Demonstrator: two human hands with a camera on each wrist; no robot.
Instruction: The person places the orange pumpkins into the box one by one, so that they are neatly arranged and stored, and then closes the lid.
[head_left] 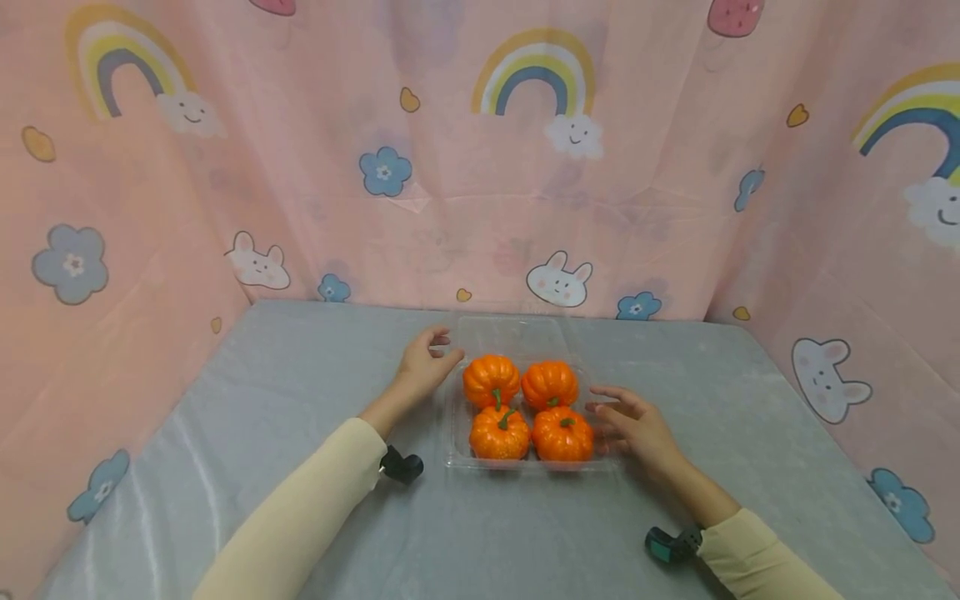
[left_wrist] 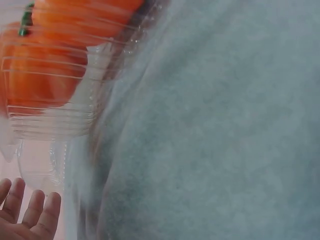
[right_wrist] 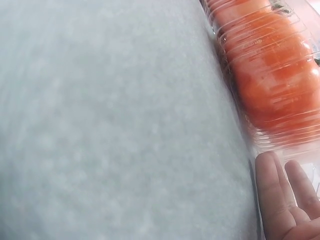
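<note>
Several small orange pumpkins (head_left: 491, 381) with green stems sit in two rows inside a clear plastic clamshell box (head_left: 457, 462). Its transparent lid (head_left: 510, 337) is folded back behind the base. My left hand (head_left: 429, 363) is beside the box's far left corner, fingers loosely bent and holding nothing. On the right side, my right hand (head_left: 637, 429) has its fingers spread along the box wall; whether they touch it, I cannot tell. In the right wrist view, extended fingers (right_wrist: 272, 192) are close to the ribbed plastic corner. The left wrist view shows separated fingers (left_wrist: 46, 215) near the lid.
A grey cloth (head_left: 337, 533) covers the table. Pink curtains (head_left: 450, 225) with rainbows, rabbits and flowers enclose the back and both sides. A dark wrist camera (head_left: 402, 465) is on the left wrist and another camera (head_left: 672, 545) on the right.
</note>
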